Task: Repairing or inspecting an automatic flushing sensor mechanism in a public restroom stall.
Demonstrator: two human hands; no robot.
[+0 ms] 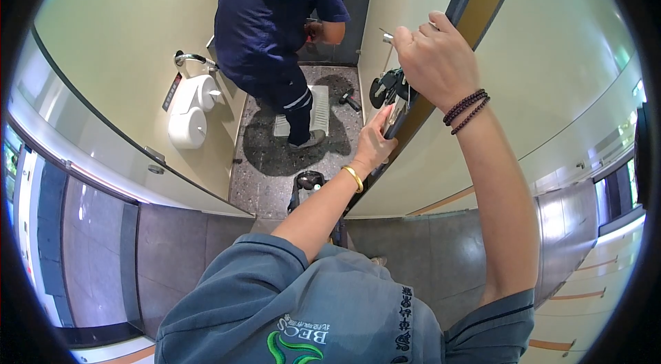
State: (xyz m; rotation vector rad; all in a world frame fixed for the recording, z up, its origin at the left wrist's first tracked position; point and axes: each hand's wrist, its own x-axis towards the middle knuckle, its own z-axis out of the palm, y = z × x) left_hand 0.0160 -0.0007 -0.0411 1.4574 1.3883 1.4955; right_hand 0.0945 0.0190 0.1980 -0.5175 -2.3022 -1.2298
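Observation:
My left hand (375,142), with a gold bangle at the wrist, is at the edge of an open stall door (413,119). Its fingers close on a metal and black door latch (394,92) fixed there. Just above, my right hand (441,57), wearing dark bead bracelets, is bent into a fist against the upper door edge. A small metal end (387,37) sticks out beside its fingers; the rest of what it grips is hidden.
A co-worker in dark blue workwear (268,16) bends over inside the stall by a squat toilet (320,112). A black-handled tool (351,101) lies on the floor. A white paper dispenser (187,119) and grab bar (196,58) are on the left wall. Near my feet stands a black bag (308,181).

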